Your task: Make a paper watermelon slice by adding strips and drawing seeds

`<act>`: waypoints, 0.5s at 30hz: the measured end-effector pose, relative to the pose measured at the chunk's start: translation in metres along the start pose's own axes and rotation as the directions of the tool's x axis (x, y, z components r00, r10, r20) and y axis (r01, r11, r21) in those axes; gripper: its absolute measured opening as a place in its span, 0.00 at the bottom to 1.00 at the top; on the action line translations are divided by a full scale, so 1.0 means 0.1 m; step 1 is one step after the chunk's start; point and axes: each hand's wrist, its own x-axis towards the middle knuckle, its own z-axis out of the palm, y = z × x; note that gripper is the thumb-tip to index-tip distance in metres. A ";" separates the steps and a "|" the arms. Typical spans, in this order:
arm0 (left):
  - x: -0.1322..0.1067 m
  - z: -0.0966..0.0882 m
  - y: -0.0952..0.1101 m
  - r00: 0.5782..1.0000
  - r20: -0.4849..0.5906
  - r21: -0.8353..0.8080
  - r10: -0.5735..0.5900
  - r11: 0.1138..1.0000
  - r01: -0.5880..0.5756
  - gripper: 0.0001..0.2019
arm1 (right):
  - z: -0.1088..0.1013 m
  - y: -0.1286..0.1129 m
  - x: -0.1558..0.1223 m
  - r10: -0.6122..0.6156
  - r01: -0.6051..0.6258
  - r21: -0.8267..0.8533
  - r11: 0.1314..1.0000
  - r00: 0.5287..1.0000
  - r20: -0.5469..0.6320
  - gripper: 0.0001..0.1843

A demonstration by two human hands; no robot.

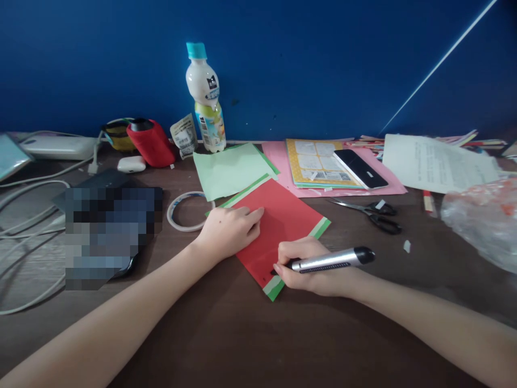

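A red sheet of paper (278,215) with green and white edge strips lies turned cornerwise on the dark table. My left hand (232,229) rests on its left side, pressing down, index finger stretched out and the other fingers partly bent. In my right hand (309,267) is a silver marker pen (329,261) with a black end, slanting over the lower right of the sheet. Its tip meets the paper close to the bottom corner, where small dark marks show; my fingers partly hide the tip. Left of the sheet lies a roll of tape (172,221).
Black-handled scissors (382,218) lie to the right, near a clear plastic bag (484,221). Behind are light green paper (230,170), a yellow booklet (315,161), a black-and-white device (361,168) and a bottle (208,102). White cables (32,234) and a blurred-out device (117,231) occupy the left.
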 end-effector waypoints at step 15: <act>0.01 0.01 0.00 1.000 0.003 -0.019 -0.003 1.000 0.003 0.15 | -0.02 -0.03 -0.04 -0.060 0.060 0.097 0.993 0.998 -0.004 0.09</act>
